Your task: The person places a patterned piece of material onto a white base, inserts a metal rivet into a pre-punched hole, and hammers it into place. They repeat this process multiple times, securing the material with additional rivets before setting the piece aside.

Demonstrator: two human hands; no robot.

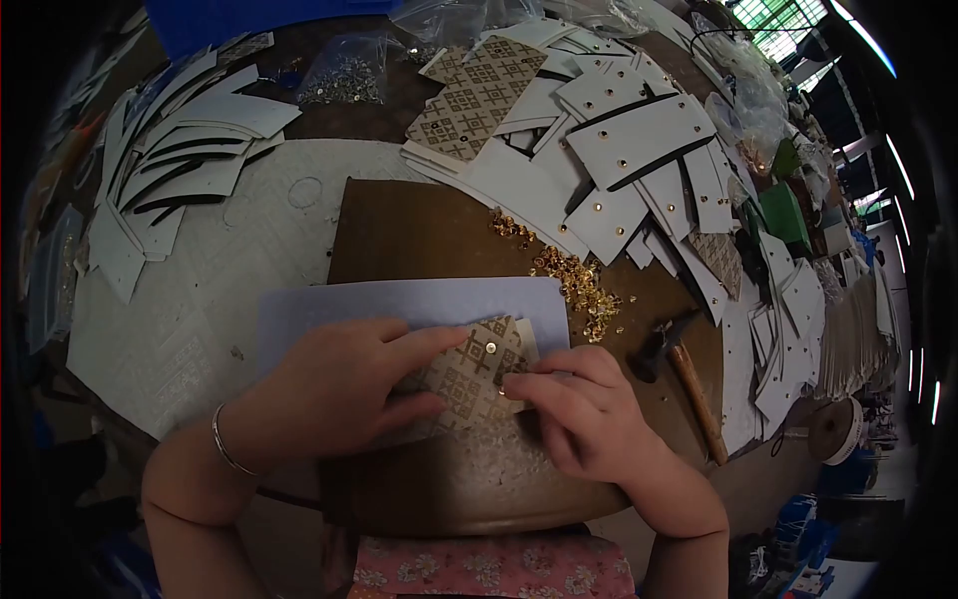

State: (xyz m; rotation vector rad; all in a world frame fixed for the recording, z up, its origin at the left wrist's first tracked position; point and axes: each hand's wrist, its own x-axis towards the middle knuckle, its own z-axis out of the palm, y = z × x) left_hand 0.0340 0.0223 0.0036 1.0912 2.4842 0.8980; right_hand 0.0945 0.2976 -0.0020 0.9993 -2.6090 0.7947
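Note:
A beige piece with a brown geometric pattern (464, 384) lies in front of me, partly on a pale lilac sheet (419, 299). One round metal fastener (490, 348) is set near its upper edge. My left hand (344, 384) rests on the piece from the left, index finger and thumb stretched apart over it. At the right side of the piece, my right hand (584, 404) has thumb and fingers pinched together, touching the surface. A small glint of metal shows beside those fingertips, but what they hold is too small to make out.
Loose gold fasteners (584, 285) are heaped behind the right hand. A hammer (689, 389) lies to the right. White panels with gold fasteners (639, 140) pile up at the back right, and more white pieces (190, 150) at the left. A plastic bag of silver fasteners (344, 80) sits behind.

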